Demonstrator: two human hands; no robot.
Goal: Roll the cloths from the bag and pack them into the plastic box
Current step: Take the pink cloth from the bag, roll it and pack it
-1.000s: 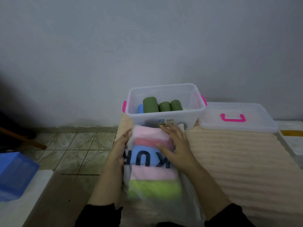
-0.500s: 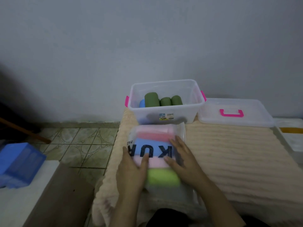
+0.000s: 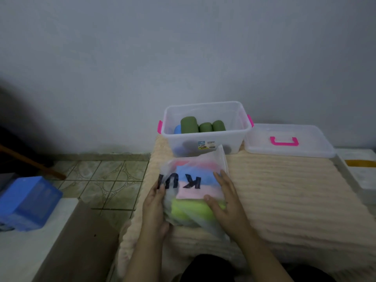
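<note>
A translucent plastic bag (image 3: 220, 159) with black letters lies on the cream blanket, just in front of the plastic box (image 3: 205, 139). Through it show folded cloths: a blue one (image 3: 193, 175), a pink one (image 3: 198, 193) and a lime green one (image 3: 189, 208). My left hand (image 3: 155, 202) lies with straight fingers against the bag's left side. My right hand (image 3: 223, 198) rests flat on the bag's right part, thumb on the pink cloth. Inside the clear box lie three dark green rolls (image 3: 189, 125) and a blue roll (image 3: 177, 129).
The box's clear lid (image 3: 284, 151) with a pink handle lies to the right of it. The ribbed cream blanket (image 3: 284, 192) spreads to the right. A white container (image 3: 364, 174) sits at the far right edge. At left are tiled floor (image 3: 101, 180) and a blue box (image 3: 26, 202).
My left hand slid off the top of the bag to its left side. The right hand shifted right along the bag. The bag's near end now looks raised a little.
</note>
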